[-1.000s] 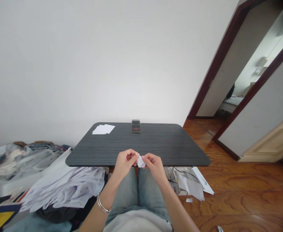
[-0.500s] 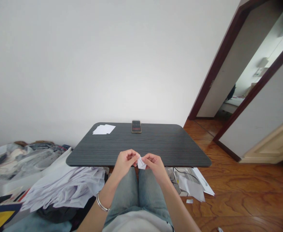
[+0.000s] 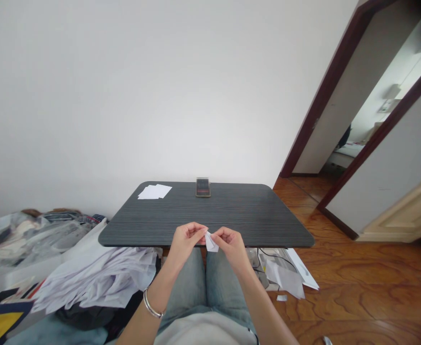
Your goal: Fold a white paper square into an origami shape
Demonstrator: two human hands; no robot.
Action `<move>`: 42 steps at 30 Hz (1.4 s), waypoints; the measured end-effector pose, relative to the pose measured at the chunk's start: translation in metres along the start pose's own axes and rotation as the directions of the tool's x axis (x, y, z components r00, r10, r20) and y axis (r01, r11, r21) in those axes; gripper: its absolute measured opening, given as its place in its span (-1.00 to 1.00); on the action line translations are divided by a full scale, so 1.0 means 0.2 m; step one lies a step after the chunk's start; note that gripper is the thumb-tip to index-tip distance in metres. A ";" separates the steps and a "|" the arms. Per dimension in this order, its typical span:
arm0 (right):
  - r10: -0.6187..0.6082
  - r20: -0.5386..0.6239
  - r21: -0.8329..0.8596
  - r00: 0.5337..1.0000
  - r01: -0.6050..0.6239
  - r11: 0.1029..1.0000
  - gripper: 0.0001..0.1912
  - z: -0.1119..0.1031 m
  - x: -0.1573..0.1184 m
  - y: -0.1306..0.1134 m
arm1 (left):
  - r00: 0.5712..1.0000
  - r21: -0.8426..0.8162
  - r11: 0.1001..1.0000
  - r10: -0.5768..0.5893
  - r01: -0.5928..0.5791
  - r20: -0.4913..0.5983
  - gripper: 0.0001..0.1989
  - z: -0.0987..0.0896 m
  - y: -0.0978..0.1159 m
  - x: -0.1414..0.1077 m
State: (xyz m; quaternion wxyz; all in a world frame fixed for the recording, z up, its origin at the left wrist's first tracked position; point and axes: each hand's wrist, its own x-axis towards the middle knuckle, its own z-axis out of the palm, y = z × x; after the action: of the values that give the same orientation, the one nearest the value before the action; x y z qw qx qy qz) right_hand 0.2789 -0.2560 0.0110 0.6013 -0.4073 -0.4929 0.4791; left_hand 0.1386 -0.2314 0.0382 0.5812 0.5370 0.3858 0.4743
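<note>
A small folded piece of white paper (image 3: 211, 243) is held between my two hands, just over the near edge of the dark table (image 3: 210, 215). My left hand (image 3: 187, 239) pinches its left side between thumb and fingers. On the other side, my right hand (image 3: 229, 242) grips the paper with thumb and curled fingers. The fingertips cover parts of the paper, so its full folds are hidden.
White paper sheets (image 3: 154, 191) lie at the table's far left. A phone-like device (image 3: 203, 187) leans at the back middle. Piled clothes and bags (image 3: 98, 278) fill the floor at left. Papers and cables (image 3: 285, 273) lie below the table at right, near a doorway (image 3: 354, 105).
The fingers have shifted very slightly on the paper, and a little more of its folded face shows. Both hands stay in nearly the same place.
</note>
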 end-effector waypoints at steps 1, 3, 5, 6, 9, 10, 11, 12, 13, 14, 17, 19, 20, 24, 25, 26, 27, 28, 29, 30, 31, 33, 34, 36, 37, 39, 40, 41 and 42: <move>-0.006 -0.008 -0.016 1.000 0.006 1.000 -0.80 0.00 0.00 0.00 | 1.000 -0.005 1.000 -0.014 0.014 0.002 -0.76 0.00 0.00 0.00; -0.010 -0.017 -0.047 1.000 0.009 0.999 -0.80 0.00 0.00 0.01 | 0.999 -0.007 0.999 -0.043 0.043 0.016 -0.75 0.00 -0.01 0.01; -0.007 -0.014 -0.056 1.000 0.007 0.998 -0.80 0.00 0.00 0.01 | 0.998 -0.005 0.998 -0.057 0.057 0.025 -0.74 -0.01 -0.01 0.01; -0.007 -0.009 -0.051 1.000 0.006 0.999 -0.81 0.00 0.00 0.01 | 0.998 -0.006 0.998 -0.056 0.056 0.025 -0.74 -0.01 -0.01 0.01; -0.002 0.005 -0.014 1.000 0.002 1.000 -0.80 -0.01 0.00 0.02 | 0.999 -0.011 0.999 -0.038 0.038 0.012 -0.75 0.00 0.00 0.00; 0.006 0.010 0.000 1.000 -0.006 1.000 -0.79 -0.01 -0.01 0.02 | 1.000 -0.012 0.999 -0.030 0.030 0.005 -0.76 0.00 0.01 0.00; 0.016 0.016 0.011 1.000 -0.016 1.000 -0.78 -0.01 -0.01 0.02 | 1.000 -0.013 1.000 -0.022 0.022 -0.002 -0.76 0.00 0.01 0.00; 0.028 0.021 0.020 0.999 -0.029 0.999 -0.78 -0.01 -0.01 0.02 | 1.000 -0.012 1.000 -0.012 0.011 -0.009 -0.76 0.00 0.01 0.00; 0.041 0.027 0.025 0.999 -0.041 0.999 -0.78 -0.01 -0.01 0.02 | 1.000 -0.010 1.000 -0.001 0.001 -0.015 -0.76 0.00 0.01 0.00; 0.051 0.031 0.028 0.998 -0.052 0.998 -0.77 -0.02 -0.01 0.02 | 1.000 -0.006 1.000 0.009 -0.010 -0.019 -0.75 0.00 0.01 0.00; 0.070 0.038 0.029 0.997 -0.071 0.997 -0.75 -0.02 -0.01 0.01 | 0.999 0.009 1.000 0.030 -0.030 -0.024 -0.74 -0.01 0.00 0.01; 0.085 0.041 0.030 0.996 -0.086 0.996 -0.74 -0.02 0.00 0.00 | 0.999 0.014 0.999 0.036 -0.036 -0.026 -0.73 -0.01 0.00 0.01; 0.092 0.039 0.034 0.995 -0.093 0.995 -0.74 -0.01 0.00 -0.01 | 0.999 0.013 0.999 0.039 -0.039 -0.025 -0.72 -0.01 0.00 0.01; 0.092 0.009 0.066 0.996 -0.093 0.994 -0.73 -0.01 0.00 -0.02 | 0.998 0.030 0.998 0.047 -0.049 0.052 -0.72 0.00 -0.01 0.01; 0.097 0.006 0.076 0.995 -0.097 0.992 -0.73 0.00 0.00 -0.02 | 0.997 0.044 0.998 0.047 -0.050 0.069 -0.72 0.01 -0.01 0.01; 0.108 0.006 0.086 0.994 -0.108 0.990 -0.72 0.00 0.00 -0.02 | 0.996 0.059 0.997 0.047 -0.051 0.077 -0.72 0.01 -0.02 0.01; 0.124 0.009 0.096 0.992 -0.124 0.988 -0.71 0.00 0.00 -0.02 | 0.996 0.070 0.996 0.046 -0.051 0.075 -0.71 0.01 -0.02 0.01; 0.141 0.012 0.105 0.990 -0.141 0.984 -0.70 0.00 0.00 -0.03 | 0.997 0.077 0.996 0.045 -0.050 0.069 -0.70 0.01 -0.02 0.02; 0.155 0.013 0.114 0.988 -0.155 0.981 -0.69 0.00 0.00 -0.03 | 0.997 0.081 0.995 0.044 -0.049 0.065 -0.70 0.01 -0.02 0.02; 0.164 0.013 0.120 0.986 -0.165 0.979 -0.68 0.00 0.00 -0.03 | 0.997 0.084 0.995 0.044 -0.050 0.065 -0.69 0.01 -0.02 0.02; 0.168 0.013 0.125 0.986 -0.168 0.978 -0.67 0.00 -0.01 -0.03 | 0.997 0.087 0.995 0.045 -0.051 0.065 -0.69 0.01 -0.02 0.02; 0.165 0.018 0.128 0.986 -0.166 0.978 -0.66 0.00 -0.01 -0.03 | 0.997 0.094 0.994 0.046 -0.052 0.064 -0.69 0.00 -0.02 0.02; 0.163 0.023 0.127 0.986 -0.165 0.978 -0.66 -0.01 -0.01 -0.03 | 0.997 0.096 0.994 0.044 -0.050 0.063 -0.70 0.00 -0.02 0.02; 0.160 0.035 0.123 0.986 -0.164 0.979 -0.66 -0.01 -0.01 -0.02 | 0.998 0.090 0.995 0.032 -0.038 0.060 -0.70 0.00 -0.02 0.02; 0.161 0.042 0.121 0.986 -0.165 0.979 -0.66 -0.01 -0.01 -0.02 | 0.998 0.083 0.996 0.024 -0.029 0.061 -0.71 0.00 -0.01 0.02; 0.162 0.053 0.119 0.985 -0.167 0.979 -0.67 -0.02 -0.01 -0.02 | 0.998 0.064 0.998 0.007 -0.011 0.062 -0.71 0.00 -0.01 0.01; 0.162 0.056 0.117 0.985 -0.168 0.979 -0.68 -0.02 -0.01 -0.02 | 0.998 0.052 0.999 -0.001 -0.002 0.058 -0.71 0.00 0.00 0.01; 0.161 0.059 0.113 0.985 -0.167 0.979 -0.68 -0.02 -0.01 -0.02 | 0.999 0.039 0.999 -0.008 0.006 0.051 -0.71 0.01 0.00 0.01; 0.160 0.060 0.108 0.985 -0.165 0.980 -0.69 -0.02 -0.01 -0.02 | 0.999 0.026 1.000 -0.015 0.014 0.042 -0.71 0.01 0.00 0.00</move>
State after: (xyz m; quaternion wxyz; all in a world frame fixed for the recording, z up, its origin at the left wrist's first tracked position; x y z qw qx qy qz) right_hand 0.2841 -0.2583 0.0136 0.5694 -0.3993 -0.4454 0.5639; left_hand 0.1405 -0.2313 0.0392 0.5857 0.5514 0.3835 0.4536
